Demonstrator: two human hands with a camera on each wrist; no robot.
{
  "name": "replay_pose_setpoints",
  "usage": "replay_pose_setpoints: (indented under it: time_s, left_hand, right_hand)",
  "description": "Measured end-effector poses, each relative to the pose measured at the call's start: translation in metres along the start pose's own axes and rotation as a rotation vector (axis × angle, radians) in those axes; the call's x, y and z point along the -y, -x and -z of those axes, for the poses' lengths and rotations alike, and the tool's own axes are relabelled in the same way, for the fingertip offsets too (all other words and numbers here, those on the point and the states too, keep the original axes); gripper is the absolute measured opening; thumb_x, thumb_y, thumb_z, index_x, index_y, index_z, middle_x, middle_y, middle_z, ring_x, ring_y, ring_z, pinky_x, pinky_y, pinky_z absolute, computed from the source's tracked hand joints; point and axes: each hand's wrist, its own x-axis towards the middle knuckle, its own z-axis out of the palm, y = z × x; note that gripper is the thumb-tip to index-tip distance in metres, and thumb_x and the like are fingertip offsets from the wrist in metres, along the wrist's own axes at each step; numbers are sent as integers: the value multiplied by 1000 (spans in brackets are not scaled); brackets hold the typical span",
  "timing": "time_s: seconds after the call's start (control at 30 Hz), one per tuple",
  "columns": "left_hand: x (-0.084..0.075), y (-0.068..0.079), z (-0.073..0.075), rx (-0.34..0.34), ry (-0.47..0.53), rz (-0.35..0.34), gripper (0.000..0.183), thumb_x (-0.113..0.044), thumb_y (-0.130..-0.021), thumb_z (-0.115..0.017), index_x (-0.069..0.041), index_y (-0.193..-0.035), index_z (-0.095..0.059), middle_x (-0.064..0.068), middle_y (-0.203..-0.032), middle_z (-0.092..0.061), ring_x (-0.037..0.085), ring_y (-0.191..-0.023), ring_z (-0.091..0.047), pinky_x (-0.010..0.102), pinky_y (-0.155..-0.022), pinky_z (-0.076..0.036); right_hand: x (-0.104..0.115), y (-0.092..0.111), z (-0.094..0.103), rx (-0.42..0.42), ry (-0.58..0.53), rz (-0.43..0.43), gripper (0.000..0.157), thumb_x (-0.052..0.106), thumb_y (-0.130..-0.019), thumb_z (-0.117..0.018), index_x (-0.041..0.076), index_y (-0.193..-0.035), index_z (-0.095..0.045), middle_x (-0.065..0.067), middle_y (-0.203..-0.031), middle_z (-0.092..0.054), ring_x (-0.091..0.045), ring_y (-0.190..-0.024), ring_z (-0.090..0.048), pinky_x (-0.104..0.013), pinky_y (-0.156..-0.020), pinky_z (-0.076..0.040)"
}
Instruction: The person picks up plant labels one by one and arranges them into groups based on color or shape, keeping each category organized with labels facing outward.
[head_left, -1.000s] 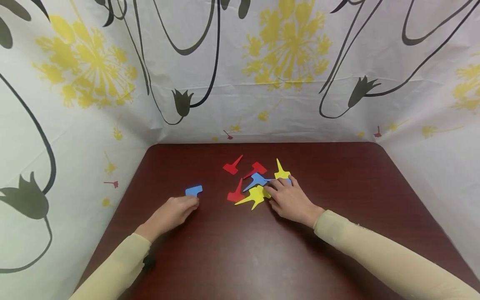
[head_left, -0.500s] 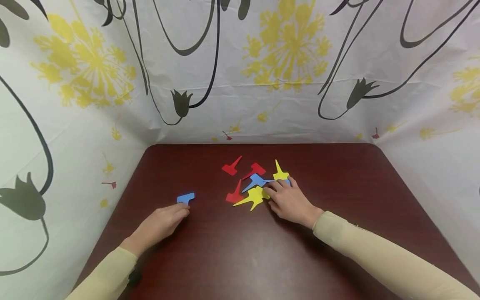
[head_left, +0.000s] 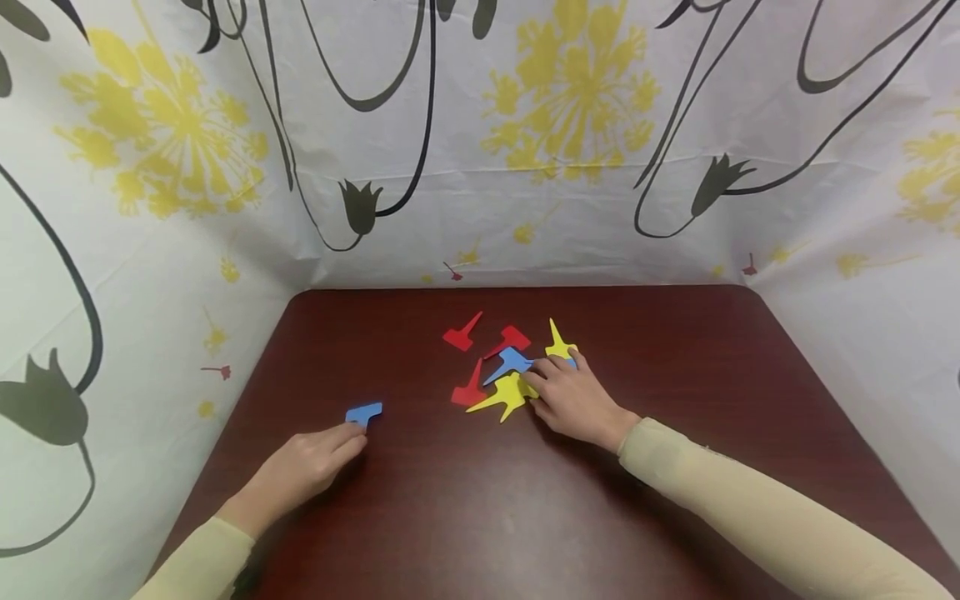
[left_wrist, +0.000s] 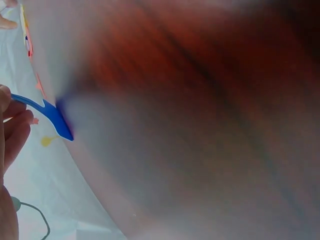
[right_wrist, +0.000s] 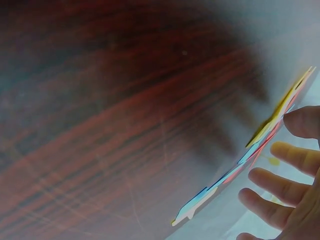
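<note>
My left hand (head_left: 307, 462) pinches a blue T-shaped plant label (head_left: 364, 413) by its narrow stem, left of the scattered pieces. In the left wrist view the label's wide head (left_wrist: 59, 120) points away from the fingertips, close to the tabletop. Over the right side of the loose pile, my right hand (head_left: 577, 400) has its fingers spread, partly covering a blue label and the yellow labels (head_left: 510, 392). The right wrist view shows its fingers (right_wrist: 272, 185) loosely extended with nothing gripped; whether they touch the labels I cannot tell.
Around the pile lie a blue label (head_left: 513, 361), red labels (head_left: 469, 392) and another yellow label (head_left: 558, 342). All rest on a dark red-brown table (head_left: 480, 517). A flower-patterned white cloth (head_left: 450, 150) stands behind and at both sides.
My left hand has moved left and nearer to me, carrying the blue plant label away from the pile. The right hand has stayed nearly still over the pile.
</note>
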Motion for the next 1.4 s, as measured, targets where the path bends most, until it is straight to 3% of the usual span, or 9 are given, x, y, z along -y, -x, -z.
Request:
replay_pose_setpoints:
  time_s: [0.4,0.63,0.8,0.9,1.03,1.2,1.4]
  left_hand:
    - [-10,25,10,61,-34,-43,36,2,-95,-29,-1,-97,-65,13,-104,-62,21,-84,-64,31,-55,-53]
    - [-11,35,15,63,-56,-45,36,4,-94,-29,-1,-95,-65,15,-104,-63,23,-86,-64,33,-54,-52]
    - [-12,36,12,67,8,-33,30,-5,-95,-35,-2,-97,-65,15,-106,-61,24,-90,-63,33,-58,-53]
    - [-11,37,12,41,45,40,26,-15,-91,-45,-2,-98,-66,14,-107,-61,25,-91,-62,36,-60,-53]
    - [-8,40,11,44,59,223,30,-18,-83,-57,-3,-106,-65,11,-112,-61,23,-99,-60,40,-68,-53]
    - [-5,41,8,202,90,432,43,-22,-81,-64,-9,-122,-59,8,-127,-52,23,-116,-49,43,-84,-47]
    - [-5,40,5,345,128,532,49,-31,-86,-61,-12,-130,-51,5,-138,-42,24,-126,-38,45,-92,-41]
  right_hand:
    - [4,-4,-6,-25,-6,14,39,35,-80,-66,16,-113,-62,-3,-108,-55,-26,-103,-50,-63,-96,-23]
    - [3,-13,-9,-48,-6,24,35,34,-80,-65,16,-110,-62,-2,-105,-54,-24,-100,-50,-63,-95,-25]
    - [1,-10,-7,-31,20,4,34,34,-79,-65,17,-108,-63,-1,-100,-54,-22,-96,-50,-63,-94,-26]
    - [0,-11,-8,-36,20,8,36,33,-78,-66,17,-110,-63,-1,-100,-54,-21,-96,-50,-63,-94,-27]
    - [0,-14,-10,-38,7,10,37,31,-78,-64,17,-113,-62,-2,-102,-54,-22,-99,-50,-62,-94,-28]
    - [3,-18,-10,-35,-7,0,32,31,-80,-64,19,-109,-62,0,-98,-54,-22,-97,-51,-60,-92,-31]
    - [5,-27,-11,-47,-27,-1,30,31,-80,-63,19,-108,-63,0,-97,-56,-21,-93,-53,-53,-87,-38]
